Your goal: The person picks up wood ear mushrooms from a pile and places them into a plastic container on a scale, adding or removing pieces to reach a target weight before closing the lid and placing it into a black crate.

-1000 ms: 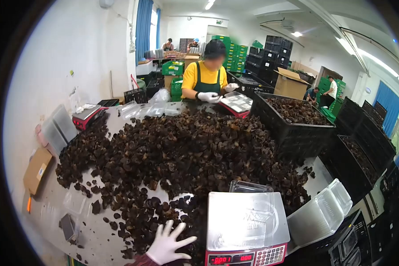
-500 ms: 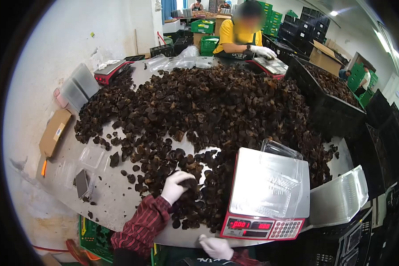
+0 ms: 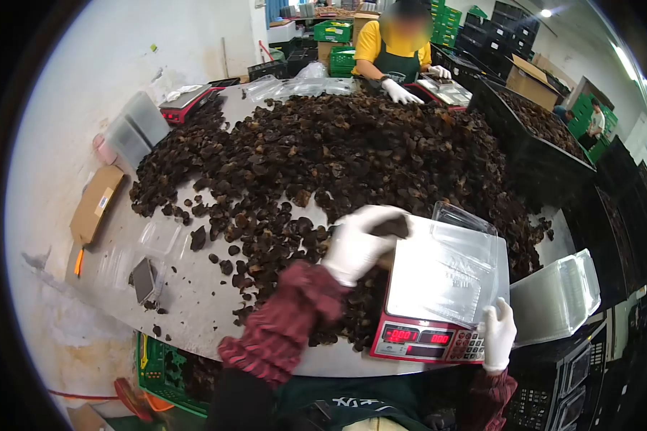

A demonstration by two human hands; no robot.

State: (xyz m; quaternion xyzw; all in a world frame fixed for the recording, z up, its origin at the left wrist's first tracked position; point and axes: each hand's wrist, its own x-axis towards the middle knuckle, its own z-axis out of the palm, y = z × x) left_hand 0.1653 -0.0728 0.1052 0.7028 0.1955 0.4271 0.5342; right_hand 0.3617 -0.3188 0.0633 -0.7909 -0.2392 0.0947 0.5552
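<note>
My left hand [image 3: 363,248], white-gloved and blurred, is closed around dark wood ear mushrooms [image 3: 391,228] at the left edge of the scale's plate. Beneath it spreads a big heap of the same mushrooms [image 3: 359,154]. The red scale [image 3: 410,284] has a pale metal plate and a lit red display. A clear plastic tray [image 3: 453,280] lies on that plate. My right hand [image 3: 497,336], also gloved, has its thumb and fingers pinched at the tray's near right corner. Another clear tray [image 3: 467,218] sits at the plate's far edge.
A stack of clear trays [image 3: 557,298] leans right of the scale. Black crates [image 3: 532,154] line the right side; a green crate [image 3: 176,370] stands below the table's front edge. A cardboard piece [image 3: 93,205] lies at left. Across the heap, a gloved person [image 3: 388,61] works beside another scale [image 3: 446,93].
My left hand has lifted from the heap and moved right to the scale with mushrooms. My right hand has risen from the table's front edge to the tray's corner. The view has shifted slightly.
</note>
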